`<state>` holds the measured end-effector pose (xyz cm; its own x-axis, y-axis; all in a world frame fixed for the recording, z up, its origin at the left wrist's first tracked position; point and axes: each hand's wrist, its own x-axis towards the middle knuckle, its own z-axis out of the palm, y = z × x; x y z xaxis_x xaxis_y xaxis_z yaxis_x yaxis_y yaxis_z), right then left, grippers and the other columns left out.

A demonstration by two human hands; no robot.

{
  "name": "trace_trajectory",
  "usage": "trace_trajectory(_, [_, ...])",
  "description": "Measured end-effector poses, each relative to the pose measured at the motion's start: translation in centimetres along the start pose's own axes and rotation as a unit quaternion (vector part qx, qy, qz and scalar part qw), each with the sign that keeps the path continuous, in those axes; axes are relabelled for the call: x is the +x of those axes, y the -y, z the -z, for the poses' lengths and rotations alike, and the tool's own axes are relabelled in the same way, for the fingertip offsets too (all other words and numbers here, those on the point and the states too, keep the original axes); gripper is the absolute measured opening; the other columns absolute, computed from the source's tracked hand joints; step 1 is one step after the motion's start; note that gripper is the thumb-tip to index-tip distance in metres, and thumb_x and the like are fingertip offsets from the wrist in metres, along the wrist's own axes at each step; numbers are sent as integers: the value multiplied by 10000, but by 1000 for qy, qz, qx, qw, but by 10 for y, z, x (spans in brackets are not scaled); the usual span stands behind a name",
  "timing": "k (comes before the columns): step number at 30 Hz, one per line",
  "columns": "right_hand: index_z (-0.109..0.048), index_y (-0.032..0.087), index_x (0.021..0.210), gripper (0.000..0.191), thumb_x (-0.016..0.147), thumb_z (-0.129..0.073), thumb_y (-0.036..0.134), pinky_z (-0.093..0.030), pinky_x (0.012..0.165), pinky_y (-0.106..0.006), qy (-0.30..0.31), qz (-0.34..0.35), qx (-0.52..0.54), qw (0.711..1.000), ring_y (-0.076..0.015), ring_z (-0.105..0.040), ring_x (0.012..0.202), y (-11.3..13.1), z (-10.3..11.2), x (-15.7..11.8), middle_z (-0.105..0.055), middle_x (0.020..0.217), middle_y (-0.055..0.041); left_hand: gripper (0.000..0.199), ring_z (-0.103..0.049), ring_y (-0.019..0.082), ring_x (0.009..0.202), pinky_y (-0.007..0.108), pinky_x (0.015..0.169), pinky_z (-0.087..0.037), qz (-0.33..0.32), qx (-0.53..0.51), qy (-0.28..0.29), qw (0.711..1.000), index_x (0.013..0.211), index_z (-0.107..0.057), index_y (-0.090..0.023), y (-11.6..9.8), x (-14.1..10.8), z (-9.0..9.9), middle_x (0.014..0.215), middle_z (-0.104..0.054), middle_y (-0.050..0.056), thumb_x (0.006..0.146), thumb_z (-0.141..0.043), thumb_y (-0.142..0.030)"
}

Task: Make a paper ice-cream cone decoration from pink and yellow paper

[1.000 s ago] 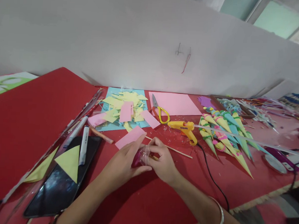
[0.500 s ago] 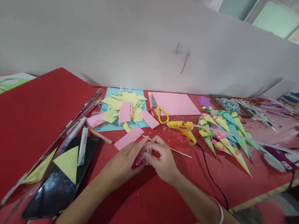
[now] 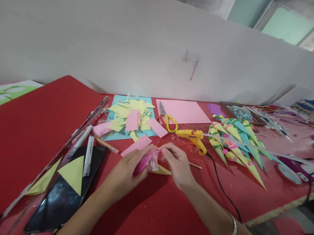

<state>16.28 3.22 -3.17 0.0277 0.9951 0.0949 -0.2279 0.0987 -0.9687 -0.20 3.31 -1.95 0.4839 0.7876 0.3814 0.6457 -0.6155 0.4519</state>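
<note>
My left hand (image 3: 131, 169) is wrapped round a small clear plastic bag (image 3: 153, 160) with bright pink material inside. The fingertips of my right hand (image 3: 177, 163) pinch a bit of the pink material at the bag's opening. Under the bag, a yellow paper piece (image 3: 163, 170) lies on the red table, partly hidden by my hands. A pink paper strip (image 3: 138, 145) lies just beyond my left hand. Past my right hand is a thin wooden stick (image 3: 195, 165), mostly covered.
A yellow glue gun (image 3: 194, 136), scissors (image 3: 168, 118) and paper scraps (image 3: 132, 110) lie beyond my hands. Decorated paper cones (image 3: 235, 136) are piled at right. A black tablet (image 3: 53, 205) with markers (image 3: 88, 156) is at left.
My right hand has moved slightly right from the bag, drawing pink material out of its opening. More of the yellow piece beneath shows.
</note>
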Motion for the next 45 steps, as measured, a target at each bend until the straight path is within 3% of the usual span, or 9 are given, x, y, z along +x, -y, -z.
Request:
trace_trajectory(4, [-640,197,766,150,752,-563,325,-396,582,-242,-26,-14,43,999,-100,-447,558,-1,2,2,-486,582,28,402,-588,214,1015,314,836,-488,22,21,-32,999,1192,-432,-168,2,1,4,1162,-602,88,798,-411,-249])
trace_trajectory(9, [-643,189,733,185,704,-615,369,-448,607,-269,-23,-36,66,997,-111,-516,581,0,0,1,-586,653,-2,393,-591,217,1002,317,824,-483,39,47,-29,998,1191,-429,-191,3,3,5,1129,-618,73,806,-401,-265])
trace_trajectory(16, [-616,199,728,117,674,-672,287,-483,683,-285,25,-67,99,992,-120,-606,669,0,0,0,-664,765,-6,429,-553,295,1007,410,826,-463,148,152,-83,974,1205,-390,-152,21,4,5,1086,-563,140,799,-426,-286])
trace_trajectory(20, [-589,187,680,129,676,-671,286,-464,583,-235,28,-74,127,989,-90,-572,560,2,-1,-1,-631,624,23,498,-415,325,1155,455,938,-372,101,189,-109,971,1236,-338,-151,26,1,-3,1215,-415,173,770,-474,-256])
trace_trajectory(24, [-578,181,628,156,690,-656,300,-421,505,-194,19,-73,139,987,-56,-497,474,2,0,0,-576,543,50,498,-389,310,1164,467,951,-345,67,190,-114,973,1252,-295,-192,22,0,-6,1216,-389,160,783,-461,-209])
trace_trajectory(27, [-637,188,720,78,685,-664,253,-448,567,-204,17,-81,127,988,-67,-542,545,0,0,0,-618,617,33,459,-403,291,1142,455,941,-353,70,170,-121,976,1220,-324,-234,17,1,-4,1177,-408,128,782,-455,-194])
trace_trajectory(31, [-674,188,824,140,712,-640,264,-477,677,-242,20,-89,139,986,-91,-596,651,-2,0,1,-671,735,-9,325,-427,285,1098,449,915,-362,78,150,-111,979,1119,-435,-228,13,2,-1,1148,-432,112,795,-445,-229])
trace_trajectory(40, [-610,180,694,134,642,-713,249,-489,615,-222,18,-120,163,979,-91,-624,590,0,0,0,-678,655,13,224,-485,263,1008,444,886,-368,48,128,-145,980,1029,-503,-201,14,3,1,1074,-488,102,823,-436,-258])
trace_trajectory(45, [-629,197,838,171,693,-674,276,-482,644,-224,24,-106,156,982,-96,-630,654,-1,0,0,-689,735,-3,208,-496,255,998,429,875,-383,40,117,-151,981,1013,-512,-205,14,4,3,1047,-502,96,824,-436,-246])
